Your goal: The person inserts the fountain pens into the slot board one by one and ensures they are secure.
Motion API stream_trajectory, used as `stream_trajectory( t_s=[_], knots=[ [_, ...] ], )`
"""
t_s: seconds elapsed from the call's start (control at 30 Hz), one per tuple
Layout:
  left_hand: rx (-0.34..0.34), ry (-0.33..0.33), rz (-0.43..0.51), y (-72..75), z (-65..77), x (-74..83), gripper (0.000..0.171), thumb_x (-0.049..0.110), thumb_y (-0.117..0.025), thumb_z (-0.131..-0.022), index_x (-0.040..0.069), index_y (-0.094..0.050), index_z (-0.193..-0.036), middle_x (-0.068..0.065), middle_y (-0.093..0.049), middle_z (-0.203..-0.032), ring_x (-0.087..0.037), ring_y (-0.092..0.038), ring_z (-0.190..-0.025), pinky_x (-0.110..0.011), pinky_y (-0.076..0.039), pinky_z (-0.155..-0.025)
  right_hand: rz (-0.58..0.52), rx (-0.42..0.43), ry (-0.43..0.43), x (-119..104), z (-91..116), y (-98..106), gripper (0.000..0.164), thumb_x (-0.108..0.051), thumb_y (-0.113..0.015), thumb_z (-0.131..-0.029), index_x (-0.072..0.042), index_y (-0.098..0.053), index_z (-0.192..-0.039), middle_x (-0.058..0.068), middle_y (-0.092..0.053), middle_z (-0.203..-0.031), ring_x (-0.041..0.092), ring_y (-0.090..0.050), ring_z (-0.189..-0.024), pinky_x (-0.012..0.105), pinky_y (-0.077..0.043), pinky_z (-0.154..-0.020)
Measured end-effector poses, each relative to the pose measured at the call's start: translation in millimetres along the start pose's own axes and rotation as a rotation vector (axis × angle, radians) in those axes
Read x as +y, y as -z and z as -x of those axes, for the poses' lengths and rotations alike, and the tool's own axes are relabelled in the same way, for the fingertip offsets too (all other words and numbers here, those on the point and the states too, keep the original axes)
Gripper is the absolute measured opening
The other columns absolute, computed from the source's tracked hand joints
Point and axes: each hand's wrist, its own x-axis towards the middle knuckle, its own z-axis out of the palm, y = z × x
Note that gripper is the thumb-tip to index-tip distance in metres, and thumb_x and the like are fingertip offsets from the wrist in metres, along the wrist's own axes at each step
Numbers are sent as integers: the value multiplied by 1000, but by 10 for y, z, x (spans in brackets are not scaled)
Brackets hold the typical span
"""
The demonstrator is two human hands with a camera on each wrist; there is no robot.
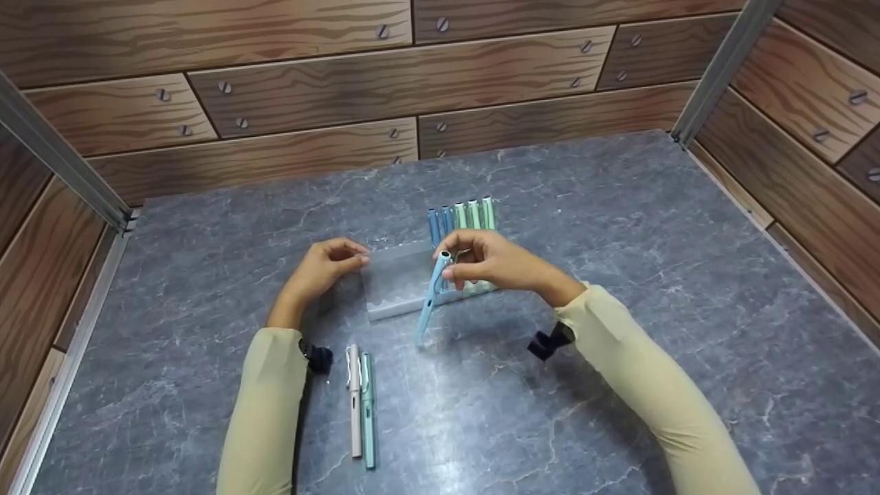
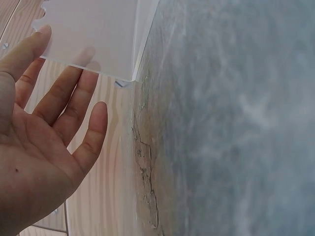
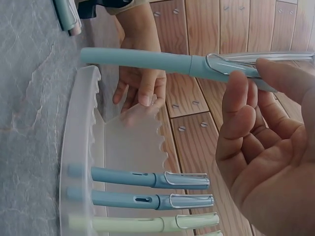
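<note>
A translucent pen stand (image 1: 395,275) with scalloped edges rests on the table. My left hand (image 1: 328,268) pinches its left side, thumb on one face and fingertips behind the panel in the left wrist view (image 2: 93,29). Between the thumb and fingers of my right hand (image 1: 505,261) is a light blue pen (image 1: 431,302), held by its clipped cap, its other end slanting down in front of the stand. Two darker blue pens (image 3: 123,177) and several pale green pens (image 1: 489,212) lie side by side in the stand's right slots, partly hidden by my right hand.
A beige pen (image 1: 355,412) and a teal green pen (image 1: 368,419) lie side by side on the marbled grey table (image 1: 522,412), nearer to me than the stand. Wood-patterned walls (image 1: 330,75) enclose the back and sides.
</note>
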Motion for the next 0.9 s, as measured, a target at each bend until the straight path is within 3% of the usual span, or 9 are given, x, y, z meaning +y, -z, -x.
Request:
stream_trajectory(
  t_s=[0.33,0.9],
  knots=[
    [2,5,-1,2,-7,0,25,19,-69,-89,3,-69,-108,1,-68,-97,-7,-60,-86,-28,-48,-80,98,75,9,-57,-58,130,27,-9,-63,-92,3,-56,-115,-1,-60,-88,9,-60,-63,21,-47,-55],
    [3,8,-11,7,2,12,26,20,-70,-89,3,-69,-108,0,-68,-96,-8,-60,-85,-24,-47,-77,117,180,-45,-20,-165,265,26,-9,-64,-92,2,-57,-115,0,-57,-86,8,-59,-61,18,-43,-53]
  ],
)
